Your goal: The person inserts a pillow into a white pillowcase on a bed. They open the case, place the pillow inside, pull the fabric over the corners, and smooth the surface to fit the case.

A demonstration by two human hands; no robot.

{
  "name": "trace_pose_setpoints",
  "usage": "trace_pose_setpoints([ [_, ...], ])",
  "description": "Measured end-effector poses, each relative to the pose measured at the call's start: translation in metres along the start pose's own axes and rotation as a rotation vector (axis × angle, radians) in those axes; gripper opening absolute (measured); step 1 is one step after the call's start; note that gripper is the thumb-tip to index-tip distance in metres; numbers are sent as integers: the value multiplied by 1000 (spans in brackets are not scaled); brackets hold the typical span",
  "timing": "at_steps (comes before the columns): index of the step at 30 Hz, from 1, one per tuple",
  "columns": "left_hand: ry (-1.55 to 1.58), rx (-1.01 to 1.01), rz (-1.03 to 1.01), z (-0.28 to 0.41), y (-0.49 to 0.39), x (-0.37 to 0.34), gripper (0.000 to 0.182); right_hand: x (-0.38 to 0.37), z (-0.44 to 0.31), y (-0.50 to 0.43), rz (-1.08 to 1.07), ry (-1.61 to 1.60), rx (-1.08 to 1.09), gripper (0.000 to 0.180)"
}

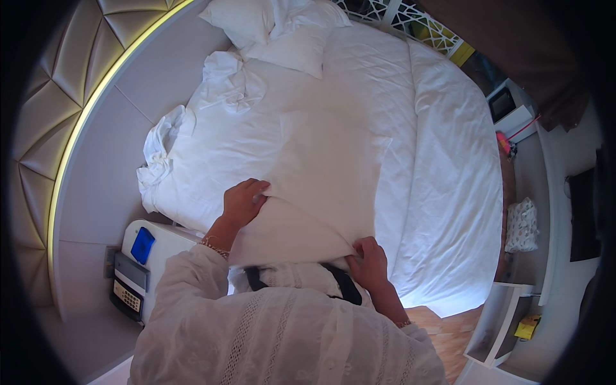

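Note:
A flat white cloth (pixel 332 168), shaped like a pillowcase, stretches from my waist out over the bed. My left hand (pixel 244 199) pinches its left edge between thumb and fingers. At the near right, the fingers of my right hand (pixel 369 262) are closed on the cloth's lower edge. A slanting fold runs across the fabric between the two hands. Whether anything lies inside the cloth cannot be seen. Beneath it is the bed (pixel 447 168), covered in white bedding with a folded-back band along the right.
White pillows (pixel 284 43) are piled at the far end, with crumpled white linen (pixel 228 82) along the left side. A bedside table (pixel 166 240) at left holds a telephone (pixel 127 293) and a blue item (pixel 142 245). A white shelf unit (pixel 500 322) stands at the lower right.

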State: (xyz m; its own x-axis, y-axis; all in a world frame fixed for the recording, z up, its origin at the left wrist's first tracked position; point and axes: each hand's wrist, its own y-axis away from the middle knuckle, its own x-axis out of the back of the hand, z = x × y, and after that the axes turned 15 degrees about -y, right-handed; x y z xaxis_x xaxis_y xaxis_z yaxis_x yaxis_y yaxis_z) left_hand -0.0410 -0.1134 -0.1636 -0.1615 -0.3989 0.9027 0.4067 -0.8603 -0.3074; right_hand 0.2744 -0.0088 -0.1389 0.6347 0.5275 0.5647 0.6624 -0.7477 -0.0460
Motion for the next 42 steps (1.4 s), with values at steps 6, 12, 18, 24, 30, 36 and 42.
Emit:
trace_pose_setpoints([
  [6, -459, 270, -448, -72, 33, -4, 13, -2, 7, 1, -114, 3, -160, 22],
  [12, -213, 200, -231, -26, 70, 27, 8, 12, 22, 12, -113, -74, -313, 18],
  [18, 193, 135, -97, -27, 68, 13, 21, 29, 103, 38, 1, 11, -95, 23],
  [24, 745, 540, -271, -42, 91, -48, 48, 8, 142, 44, 80, -271, -419, 28],
  [30, 998, 702, -242, -44, 82, -73, 24, 1, 108, 28, 200, -699, -765, 23],
  [36, 675, 514, -56, -54, 35, -70, 8, 7, 70, -5, 114, -534, -582, 22],
  [42, 1089, 469, 149, -57, -59, 32, 16, 18, 27, -49, 230, -768, -290, 19],
])
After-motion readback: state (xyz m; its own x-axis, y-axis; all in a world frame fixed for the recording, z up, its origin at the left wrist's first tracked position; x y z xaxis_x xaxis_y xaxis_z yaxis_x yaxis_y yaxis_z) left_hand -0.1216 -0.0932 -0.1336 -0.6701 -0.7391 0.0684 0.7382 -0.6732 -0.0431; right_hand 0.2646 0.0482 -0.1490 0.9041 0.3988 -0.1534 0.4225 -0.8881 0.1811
